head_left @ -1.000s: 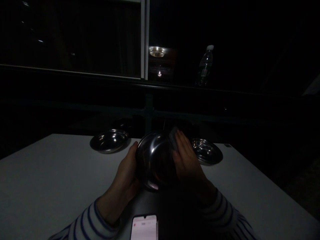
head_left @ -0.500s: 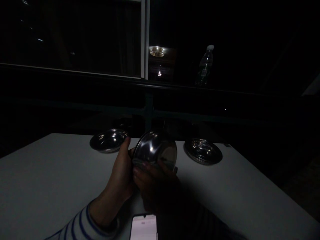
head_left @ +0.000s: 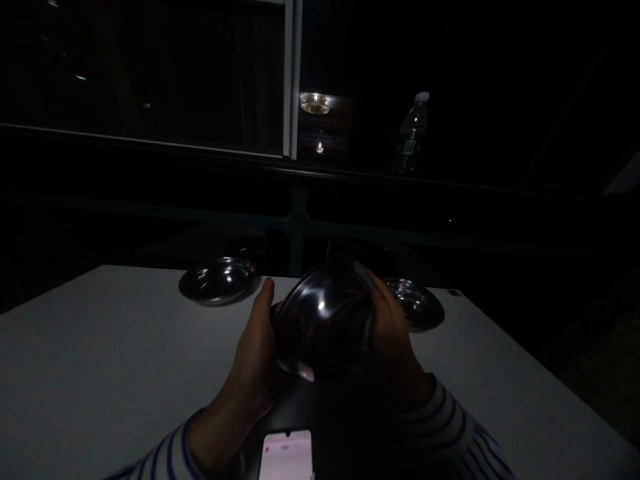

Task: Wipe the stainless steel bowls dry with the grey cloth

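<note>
Between my two hands is a shiny metal bowl (head_left: 325,320), tilted above the table with its curved outer side toward me. My left hand (head_left: 257,343) grips its left side, thumb pointing up and fingers hidden behind it. On the other side, my right hand (head_left: 393,327) is closed around the bowl's right edge, partly lost in shadow. A second metal bowl (head_left: 218,281) rests on the table beyond my left hand. Behind my right hand sits another metal bowl (head_left: 417,305), partly covered by that hand.
The white table (head_left: 125,360) fills the lower view. A lit phone (head_left: 287,457) lies at its near edge, below the held bowl. On the dark ledge at the back stands a plastic bottle (head_left: 413,133), beside a window frame (head_left: 291,80). The surroundings are very dark.
My right hand has moved from the bowl's near face to its right edge. The held bowl has shifted slightly right and turned. My left hand has moved a little right with it.
</note>
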A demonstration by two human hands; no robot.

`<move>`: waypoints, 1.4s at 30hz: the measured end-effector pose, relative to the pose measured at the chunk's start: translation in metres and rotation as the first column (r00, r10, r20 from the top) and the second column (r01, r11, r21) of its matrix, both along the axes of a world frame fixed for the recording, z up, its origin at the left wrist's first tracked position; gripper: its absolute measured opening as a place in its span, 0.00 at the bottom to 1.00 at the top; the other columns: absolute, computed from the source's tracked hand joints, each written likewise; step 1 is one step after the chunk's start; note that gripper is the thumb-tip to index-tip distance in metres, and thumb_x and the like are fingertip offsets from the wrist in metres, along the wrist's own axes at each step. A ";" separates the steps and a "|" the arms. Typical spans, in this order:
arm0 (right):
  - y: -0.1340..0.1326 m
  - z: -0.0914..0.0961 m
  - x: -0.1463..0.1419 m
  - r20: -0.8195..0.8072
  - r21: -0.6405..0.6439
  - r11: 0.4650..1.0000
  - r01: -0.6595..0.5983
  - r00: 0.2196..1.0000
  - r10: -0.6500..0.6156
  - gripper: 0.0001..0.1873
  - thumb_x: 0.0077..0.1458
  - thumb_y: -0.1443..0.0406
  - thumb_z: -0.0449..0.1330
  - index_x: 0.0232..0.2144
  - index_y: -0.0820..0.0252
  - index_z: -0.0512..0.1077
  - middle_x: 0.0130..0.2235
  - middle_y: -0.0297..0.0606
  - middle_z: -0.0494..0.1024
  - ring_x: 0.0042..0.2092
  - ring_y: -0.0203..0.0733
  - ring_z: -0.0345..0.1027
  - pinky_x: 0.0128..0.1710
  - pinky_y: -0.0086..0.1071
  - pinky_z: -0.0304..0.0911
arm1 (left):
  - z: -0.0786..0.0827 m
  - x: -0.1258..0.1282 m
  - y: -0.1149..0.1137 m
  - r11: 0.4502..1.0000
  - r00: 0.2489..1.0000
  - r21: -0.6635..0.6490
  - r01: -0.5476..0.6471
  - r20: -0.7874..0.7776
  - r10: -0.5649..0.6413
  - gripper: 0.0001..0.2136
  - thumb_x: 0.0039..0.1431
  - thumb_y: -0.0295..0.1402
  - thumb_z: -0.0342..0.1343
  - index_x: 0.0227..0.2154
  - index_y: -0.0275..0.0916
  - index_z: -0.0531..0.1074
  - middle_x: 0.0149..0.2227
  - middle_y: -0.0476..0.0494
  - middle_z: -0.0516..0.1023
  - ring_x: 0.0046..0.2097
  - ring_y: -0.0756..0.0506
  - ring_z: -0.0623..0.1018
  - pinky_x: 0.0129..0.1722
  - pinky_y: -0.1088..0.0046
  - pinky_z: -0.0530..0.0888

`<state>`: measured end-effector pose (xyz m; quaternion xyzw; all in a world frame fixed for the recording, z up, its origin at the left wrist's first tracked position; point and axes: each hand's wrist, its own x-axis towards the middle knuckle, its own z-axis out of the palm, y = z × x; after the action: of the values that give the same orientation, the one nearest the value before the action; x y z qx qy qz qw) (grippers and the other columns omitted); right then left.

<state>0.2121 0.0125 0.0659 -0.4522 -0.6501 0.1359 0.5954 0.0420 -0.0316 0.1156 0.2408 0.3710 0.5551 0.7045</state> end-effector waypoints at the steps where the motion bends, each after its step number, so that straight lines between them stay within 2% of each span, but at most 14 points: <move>1: -0.001 0.001 -0.001 0.027 0.016 1.000 -0.006 1.000 0.006 0.22 0.61 0.61 0.40 0.54 0.59 0.62 0.55 0.41 0.66 0.57 0.43 0.57 0.57 0.45 0.54 | -0.001 0.000 -0.001 1.000 1.000 -0.016 -0.009 -0.022 0.009 0.24 0.55 0.48 0.46 0.17 0.34 0.72 0.16 0.46 0.73 0.19 0.51 0.72 0.21 0.78 0.67; 4: -0.008 0.004 -0.009 0.254 0.146 0.989 -0.031 0.967 -0.008 0.22 0.61 0.64 0.40 0.54 0.61 0.61 0.56 0.42 0.64 0.59 0.41 0.54 0.59 0.44 0.51 | -0.004 0.004 -0.003 0.998 0.996 -0.055 0.023 -0.085 -0.028 0.23 0.54 0.51 0.46 0.19 0.35 0.72 0.17 0.46 0.73 0.19 0.50 0.72 0.20 0.77 0.66; 8: -0.021 0.005 -0.026 0.584 0.320 0.942 -0.099 0.804 -0.114 0.21 0.60 0.65 0.42 0.52 0.65 0.63 0.56 0.44 0.65 0.60 0.43 0.52 0.61 0.47 0.44 | -0.006 0.010 -0.005 0.995 0.996 -0.086 0.054 -0.065 -0.060 0.23 0.53 0.51 0.47 0.18 0.35 0.69 0.15 0.47 0.70 0.18 0.50 0.70 0.19 0.77 0.64; 12: -0.029 -0.005 -0.044 0.716 0.443 0.876 -0.192 0.664 -0.217 0.18 0.59 0.64 0.47 0.49 0.62 0.66 0.53 0.40 0.69 0.59 0.43 0.52 0.61 0.44 0.42 | -0.006 0.008 -0.002 0.981 0.999 -0.193 0.029 -0.008 -0.031 0.21 0.55 0.47 0.48 0.16 0.37 0.67 0.11 0.50 0.67 0.16 0.51 0.69 0.17 0.77 0.64; 16: -0.030 -0.019 -0.053 0.754 0.496 0.825 -0.271 0.606 -0.254 0.19 0.58 0.64 0.47 0.50 0.64 0.65 0.54 0.38 0.68 0.60 0.43 0.50 0.62 0.43 0.40 | -0.010 -0.002 0.006 0.978 0.994 -0.192 0.086 0.076 -0.072 0.18 0.56 0.42 0.48 0.17 0.36 0.68 0.13 0.48 0.70 0.17 0.50 0.71 0.17 0.77 0.66; 18: -0.029 -0.024 -0.055 0.748 0.526 0.801 -0.287 0.604 -0.274 0.19 0.59 0.64 0.45 0.50 0.63 0.65 0.56 0.35 0.66 0.61 0.42 0.48 0.62 0.42 0.39 | -0.010 -0.006 0.009 0.983 0.988 -0.157 0.098 0.131 -0.078 0.16 0.57 0.37 0.48 0.19 0.35 0.70 0.16 0.46 0.72 0.19 0.51 0.73 0.17 0.79 0.67; 21: -0.029 -0.027 -0.054 0.753 0.565 0.759 -0.324 0.578 -0.314 0.20 0.60 0.64 0.43 0.51 0.62 0.65 0.56 0.33 0.65 0.62 0.40 0.45 0.62 0.40 0.41 | -0.005 -0.008 0.010 0.991 0.988 -0.129 0.024 0.153 -0.004 0.12 0.58 0.31 0.47 0.23 0.34 0.71 0.17 0.46 0.74 0.19 0.52 0.73 0.17 0.81 0.68; 23: -0.028 -0.027 -0.053 0.770 0.567 0.751 -0.338 0.540 -0.339 0.20 0.61 0.64 0.43 0.52 0.61 0.64 0.57 0.31 0.64 0.63 0.39 0.43 0.62 0.40 0.42 | 0.001 -0.009 0.009 0.992 0.991 -0.120 -0.033 0.125 0.048 0.12 0.58 0.30 0.47 0.24 0.33 0.71 0.18 0.47 0.74 0.18 0.52 0.73 0.16 0.80 0.68; 26: -0.027 -0.027 -0.049 0.773 0.595 0.723 -0.350 0.495 -0.397 0.20 0.61 0.65 0.43 0.53 0.59 0.63 0.59 0.29 0.61 0.63 0.40 0.43 0.62 0.41 0.42 | 0.008 -0.012 0.008 0.994 0.994 -0.095 -0.056 0.086 0.065 0.11 0.59 0.30 0.45 0.26 0.34 0.71 0.18 0.46 0.75 0.18 0.50 0.73 0.17 0.78 0.70; 31: -0.022 -0.029 -0.040 0.730 0.669 0.654 -0.353 0.478 -0.488 0.19 0.59 0.68 0.47 0.52 0.55 0.64 0.60 0.28 0.59 0.62 0.39 0.42 0.62 0.42 0.45 | 0.016 -0.022 0.012 0.981 0.972 -0.024 -0.191 0.131 0.193 0.12 0.60 0.26 0.41 0.28 0.35 0.69 0.19 0.47 0.75 0.19 0.51 0.74 0.21 0.79 0.72; 35: -0.018 -0.028 -0.030 0.727 0.666 0.651 -0.366 0.516 -0.453 0.18 0.59 0.63 0.47 0.50 0.54 0.67 0.58 0.30 0.61 0.61 0.43 0.44 0.59 0.45 0.48 | 0.020 -0.026 0.015 0.984 0.963 0.021 -0.178 0.209 0.170 0.14 0.61 0.24 0.38 0.33 0.34 0.70 0.24 0.44 0.78 0.25 0.50 0.77 0.25 0.79 0.74; 37: -0.018 -0.028 -0.029 0.720 0.663 0.659 -0.355 0.545 -0.430 0.18 0.58 0.62 0.47 0.48 0.55 0.67 0.57 0.32 0.64 0.61 0.43 0.44 0.60 0.46 0.45 | 0.021 -0.025 0.015 0.984 0.959 0.030 -0.177 0.231 0.165 0.15 0.61 0.25 0.37 0.35 0.34 0.71 0.26 0.44 0.79 0.27 0.50 0.78 0.27 0.78 0.74; 40: -0.021 -0.029 -0.035 0.705 0.680 0.653 -0.334 0.542 -0.457 0.17 0.59 0.64 0.48 0.49 0.55 0.67 0.57 0.30 0.63 0.62 0.42 0.42 0.63 0.46 0.39 | 0.016 -0.021 0.015 0.984 0.970 0.021 -0.177 0.171 0.171 0.12 0.60 0.26 0.42 0.30 0.34 0.71 0.22 0.46 0.78 0.24 0.50 0.77 0.24 0.78 0.73; 42: -0.022 -0.030 -0.041 0.716 0.674 0.654 -0.344 0.523 -0.463 0.17 0.59 0.66 0.48 0.50 0.56 0.66 0.58 0.30 0.62 0.63 0.41 0.41 0.63 0.45 0.39 | 0.010 -0.017 0.013 0.990 0.985 0.003 -0.140 0.106 0.139 0.11 0.59 0.28 0.46 0.27 0.35 0.72 0.20 0.47 0.77 0.22 0.49 0.76 0.23 0.79 0.72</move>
<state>0.1713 -0.0097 0.0357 -0.1920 -0.8279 -0.4083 0.3332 0.0254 -0.0184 0.1254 0.1883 0.3463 0.6170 0.6811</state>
